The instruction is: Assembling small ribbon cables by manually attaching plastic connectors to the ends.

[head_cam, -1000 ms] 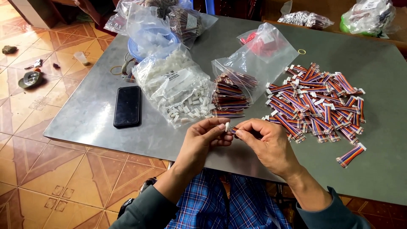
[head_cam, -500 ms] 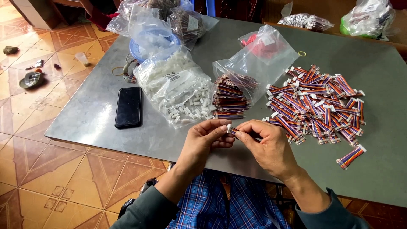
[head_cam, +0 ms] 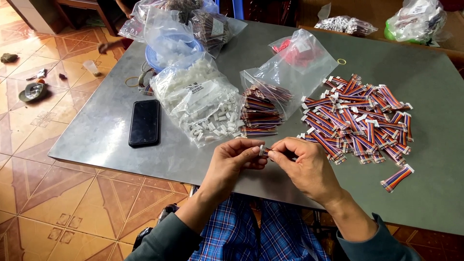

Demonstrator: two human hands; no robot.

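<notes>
My left hand (head_cam: 237,159) and my right hand (head_cam: 304,166) meet over the near edge of the grey metal table (head_cam: 425,193). Together their fingertips pinch a short multicoloured ribbon cable with a small white connector (head_cam: 264,151). Most of the cable is hidden inside my fingers. Just beyond my hands lies an open clear bag of loose striped cables (head_cam: 261,113). A clear bag of white plastic connectors (head_cam: 203,104) sits to its left.
A pile of several finished cables with white ends (head_cam: 360,116) spreads on the right, one cable (head_cam: 397,178) lying apart. A black phone (head_cam: 144,122) lies at left. More plastic bags (head_cam: 183,24) crowd the back. Tiled floor lies at left.
Both hands stay together at the table's near edge, fingers shifting slightly on the cable. Nothing else on the table has moved.
</notes>
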